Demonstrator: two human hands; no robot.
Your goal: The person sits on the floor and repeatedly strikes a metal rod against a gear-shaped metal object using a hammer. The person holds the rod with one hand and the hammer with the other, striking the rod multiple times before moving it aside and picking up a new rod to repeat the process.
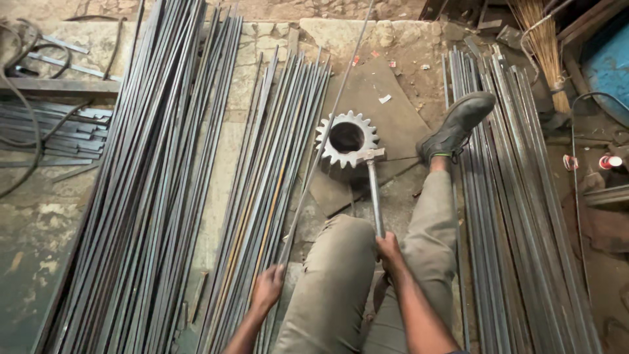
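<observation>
We sit on the workshop floor, legs stretched forward, and our right hand (390,252) is closed around the lower end of a hammer handle (375,196). The handle runs up between our knees, and the hammer head (371,155) rests on the rim of a big toothed gear (346,139) that lies flat with its round hole facing up. The gear sits on a dark metal plate (386,111) on the ground, just left of our boot (457,126).

Our left hand (267,288) reaches down beside the left knee. Its fingers are curled at the lower end of a thin steel rod (325,128), and they seem to grip it, though we cannot tell how firmly. The rod runs long and slanted from that hand, crosses the left edge of the gear and goes on toward the top of the view.

To the left of the rod lies a bundle of flat steel strips (275,170), and further left a wider bundle (160,170) of the same stock, both running away from us. On our right, past the outstretched leg (432,223), lies another pile of long steel bars (511,196), with the boot resting against its edge. A straw broom (544,46) leans at the top right corner.
</observation>
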